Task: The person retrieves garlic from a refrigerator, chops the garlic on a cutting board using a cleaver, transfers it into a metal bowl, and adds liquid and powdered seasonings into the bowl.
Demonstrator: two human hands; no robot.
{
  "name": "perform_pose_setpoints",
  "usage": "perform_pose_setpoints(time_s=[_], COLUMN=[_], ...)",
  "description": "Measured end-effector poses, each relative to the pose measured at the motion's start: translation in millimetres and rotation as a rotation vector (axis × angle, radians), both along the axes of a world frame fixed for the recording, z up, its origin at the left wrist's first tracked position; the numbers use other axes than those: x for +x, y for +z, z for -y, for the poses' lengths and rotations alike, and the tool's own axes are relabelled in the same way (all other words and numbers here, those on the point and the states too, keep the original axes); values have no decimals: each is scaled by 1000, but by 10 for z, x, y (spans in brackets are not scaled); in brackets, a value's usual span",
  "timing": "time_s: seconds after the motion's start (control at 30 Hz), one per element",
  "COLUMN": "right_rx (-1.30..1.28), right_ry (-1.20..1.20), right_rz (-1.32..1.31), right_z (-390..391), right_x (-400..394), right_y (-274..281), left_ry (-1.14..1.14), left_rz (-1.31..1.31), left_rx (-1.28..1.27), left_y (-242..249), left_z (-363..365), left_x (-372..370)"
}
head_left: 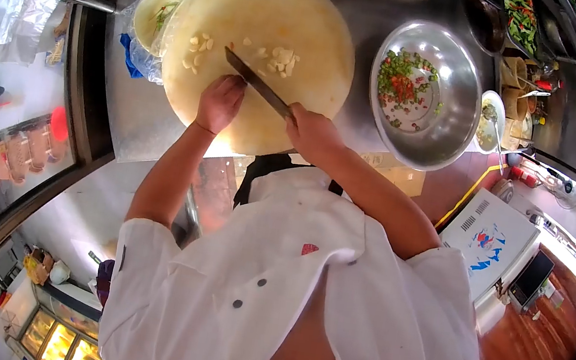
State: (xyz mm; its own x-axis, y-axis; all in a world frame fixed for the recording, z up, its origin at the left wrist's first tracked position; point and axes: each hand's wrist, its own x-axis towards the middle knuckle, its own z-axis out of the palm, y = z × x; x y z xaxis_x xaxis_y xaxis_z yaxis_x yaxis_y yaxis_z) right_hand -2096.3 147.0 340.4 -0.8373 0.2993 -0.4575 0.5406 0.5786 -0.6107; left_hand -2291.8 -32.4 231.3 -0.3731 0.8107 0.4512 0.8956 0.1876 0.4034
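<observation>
Restaurant kitchen, steel counter [138, 113], chopping board [267, 20]

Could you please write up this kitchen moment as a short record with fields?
surface: round cutting board on a steel counter
right hand: grips the knife, blade lying on the board
left hand: rests on the board beside the blade
on board: pale garlic pieces
nearby: metal bowl holding chopped green and red bits
</observation>
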Motion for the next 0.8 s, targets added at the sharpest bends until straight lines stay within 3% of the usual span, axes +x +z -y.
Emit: perform_pose_setpoints(time_s=[0.1, 0.23, 0.33, 0.53, 0.67, 0.8], right_rx=[-25, -12, 29, -86, -35, -32], right_ry=[-28, 25, 50, -50, -79, -81], right_rz=[9, 26, -33, -47, -15, -8], right_z=[-118, -144, -6, -17, -221, -317], right_x=[69, 143, 234, 273, 265, 260], right_y=[186, 316, 58, -221, -142, -146], left_ry=[11, 251, 427, 308, 143, 81], left_rz=[-23, -77, -146, -96, 115, 146], left_rx=[31, -2, -77, -215, -28, 12], left_y=[43, 162, 262, 339, 275, 130], left_z=[6, 149, 181, 179, 5, -48], left_x=[-26, -318, -570, -645, -287, 51])
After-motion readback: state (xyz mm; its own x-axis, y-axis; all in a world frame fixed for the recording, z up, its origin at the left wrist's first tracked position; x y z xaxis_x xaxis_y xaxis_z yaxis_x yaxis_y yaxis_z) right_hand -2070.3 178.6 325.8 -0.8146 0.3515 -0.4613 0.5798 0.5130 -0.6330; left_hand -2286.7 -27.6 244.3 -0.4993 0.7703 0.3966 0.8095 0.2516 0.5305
